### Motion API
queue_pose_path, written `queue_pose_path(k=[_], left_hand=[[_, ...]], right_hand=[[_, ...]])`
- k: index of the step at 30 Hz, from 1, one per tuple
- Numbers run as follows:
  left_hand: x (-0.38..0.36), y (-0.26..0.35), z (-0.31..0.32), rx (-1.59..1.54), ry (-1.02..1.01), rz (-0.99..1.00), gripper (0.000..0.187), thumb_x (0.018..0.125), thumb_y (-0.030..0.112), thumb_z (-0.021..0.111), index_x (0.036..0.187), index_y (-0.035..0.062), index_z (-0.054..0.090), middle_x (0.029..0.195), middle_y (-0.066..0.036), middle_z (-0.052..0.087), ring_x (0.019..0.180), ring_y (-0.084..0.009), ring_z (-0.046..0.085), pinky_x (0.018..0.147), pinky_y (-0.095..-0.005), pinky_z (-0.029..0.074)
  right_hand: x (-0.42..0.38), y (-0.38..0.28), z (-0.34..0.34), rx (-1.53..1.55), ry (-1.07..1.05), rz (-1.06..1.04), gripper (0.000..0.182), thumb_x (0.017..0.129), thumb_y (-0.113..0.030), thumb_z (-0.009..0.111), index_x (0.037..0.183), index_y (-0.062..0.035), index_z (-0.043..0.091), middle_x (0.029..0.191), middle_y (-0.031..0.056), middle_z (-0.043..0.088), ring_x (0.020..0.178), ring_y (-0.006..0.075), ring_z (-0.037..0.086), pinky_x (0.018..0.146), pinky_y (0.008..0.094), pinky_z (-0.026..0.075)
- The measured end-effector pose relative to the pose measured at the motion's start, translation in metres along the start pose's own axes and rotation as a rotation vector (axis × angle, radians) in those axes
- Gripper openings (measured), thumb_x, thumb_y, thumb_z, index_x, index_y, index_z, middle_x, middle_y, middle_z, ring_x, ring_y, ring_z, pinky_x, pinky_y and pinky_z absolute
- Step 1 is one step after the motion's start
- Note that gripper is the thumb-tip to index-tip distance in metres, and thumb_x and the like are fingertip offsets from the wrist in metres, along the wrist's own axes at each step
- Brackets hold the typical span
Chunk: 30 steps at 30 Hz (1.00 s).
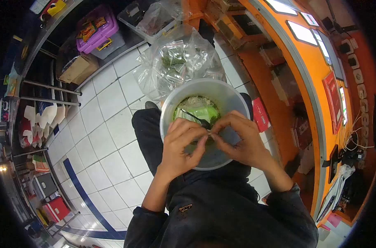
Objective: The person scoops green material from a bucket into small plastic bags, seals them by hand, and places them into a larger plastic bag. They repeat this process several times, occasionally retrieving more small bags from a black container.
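Note:
A translucent white bucket rests at my lap, between my legs. Above its near half, my left hand and my right hand meet, thumbs and fingers pinched together at the tips. Something small and pale may be between them, too small to name. Inside the bucket lie a green and clear plastic packet and some pale, crumbly material. A dark tool with a thin handle leans there, its lower end partly hidden by my fingers. Just beyond the bucket sits a large clear plastic bag of small clear packets with green contents.
An orange counter with phones or tablets runs along the right. A red box lies beside the bucket. Shelving with metal bars, a cardboard box and a purple-lidded bin line the left. White tiles cover the floor.

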<state>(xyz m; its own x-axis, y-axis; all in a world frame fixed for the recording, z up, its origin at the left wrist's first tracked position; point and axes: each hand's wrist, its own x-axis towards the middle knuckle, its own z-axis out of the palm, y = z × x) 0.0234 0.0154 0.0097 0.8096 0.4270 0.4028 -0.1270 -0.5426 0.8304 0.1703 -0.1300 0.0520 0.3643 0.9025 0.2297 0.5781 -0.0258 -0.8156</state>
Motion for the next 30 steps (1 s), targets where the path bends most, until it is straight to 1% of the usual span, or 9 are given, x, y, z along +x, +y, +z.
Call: queue_pose_path(k=[11,15,17,21,24,26,27,29,30], left_hand=[[0.011,-0.002,-0.013,0.135,0.073,0.04,0.014,0.074,-0.001,0.076,0.086,0.005,0.073,0.085,-0.007,0.071,0.08,-0.0274,0.065,0.077,-0.0371,0.045],[0.023,-0.01,-0.024,0.094,0.066,0.02,0.01,0.076,-0.002,0.074,0.085,0.0036,0.072,0.083,-0.008,0.071,0.077,-0.027,0.066,0.076,-0.036,0.045],[0.026,-0.021,-0.036,0.132,-0.053,-0.022,0.009,0.079,-0.002,0.072,0.087,0.0016,0.073,0.081,-0.009,0.071,0.074,-0.0272,0.066,0.073,-0.0351,0.045],[0.049,-0.032,-0.048,0.273,0.125,-0.036,0.011,0.082,-0.002,0.071,0.092,0.0026,0.075,0.08,-0.01,0.071,0.069,-0.0267,0.065,0.066,-0.036,0.048],[0.087,-0.046,-0.061,0.336,0.298,0.136,0.012,0.084,0.0,0.072,0.095,0.002,0.075,0.081,-0.011,0.07,0.071,-0.0266,0.066,0.066,-0.0365,0.051],[0.112,-0.061,-0.065,0.315,0.276,0.188,0.018,0.085,0.001,0.073,0.102,0.002,0.074,0.086,-0.012,0.07,0.073,-0.0269,0.066,0.068,-0.0367,0.052],[0.119,-0.067,-0.067,0.304,0.249,0.246,0.024,0.085,0.001,0.073,0.109,0.0021,0.073,0.09,-0.013,0.071,0.075,-0.0271,0.067,0.071,-0.0368,0.053],[0.119,-0.08,-0.063,0.375,0.25,0.263,0.031,0.086,0.002,0.073,0.116,0.0027,0.071,0.096,-0.014,0.071,0.077,-0.0272,0.067,0.071,-0.0367,0.053],[0.119,-0.086,-0.061,0.449,0.25,0.287,0.037,0.087,0.002,0.073,0.124,0.0034,0.069,0.101,-0.015,0.07,0.08,-0.0272,0.068,0.072,-0.0366,0.053]], right_hand=[[0.012,0.009,0.003,0.09,0.141,-0.06,0.027,0.081,0.007,0.075,0.083,-0.0046,0.051,0.086,0.0108,0.068,0.084,0.0264,0.069,0.078,0.0355,0.052],[0.024,0.014,0.001,0.066,0.158,-0.087,0.026,0.082,0.006,0.076,0.084,-0.0048,0.052,0.087,0.0115,0.069,0.085,0.0267,0.07,0.077,0.0357,0.053],[0.03,0.019,-0.001,0.036,0.2,-0.056,0.022,0.082,0.005,0.077,0.088,-0.0042,0.058,0.089,0.0122,0.07,0.087,0.0275,0.071,0.077,0.0356,0.054],[0.044,0.026,0.018,-0.156,0.275,0.005,0.016,0.085,-0.002,0.077,0.094,-0.0024,0.063,0.093,0.0129,0.071,0.088,0.0289,0.072,0.078,0.038,0.056],[0.047,0.058,0.046,-0.267,0.166,0.093,0.012,0.088,-0.008,0.074,0.096,-0.001,0.068,0.096,0.0149,0.073,0.09,0.0302,0.073,0.078,0.04,0.057],[0.052,0.082,0.069,-0.492,-0.317,0.259,0.011,0.088,-0.011,0.07,0.095,-0.0036,0.072,0.098,0.0163,0.074,0.092,0.0331,0.074,0.078,0.0454,0.059],[0.056,0.099,0.082,-0.496,-0.323,0.261,0.011,0.088,-0.011,0.07,0.095,-0.0036,0.072,0.098,0.0163,0.074,0.092,0.0331,0.074,0.078,0.0454,0.059],[0.064,0.137,0.11,-0.719,-0.645,0.252,0.017,0.087,-0.014,0.066,0.098,-0.0021,0.07,0.097,0.0177,0.073,0.09,0.0375,0.073,0.077,0.0493,0.058],[0.065,0.155,0.126,-0.725,-0.649,0.255,0.017,0.087,-0.014,0.066,0.098,-0.0021,0.07,0.097,0.0177,0.073,0.09,0.0375,0.073,0.077,0.0493,0.058]])
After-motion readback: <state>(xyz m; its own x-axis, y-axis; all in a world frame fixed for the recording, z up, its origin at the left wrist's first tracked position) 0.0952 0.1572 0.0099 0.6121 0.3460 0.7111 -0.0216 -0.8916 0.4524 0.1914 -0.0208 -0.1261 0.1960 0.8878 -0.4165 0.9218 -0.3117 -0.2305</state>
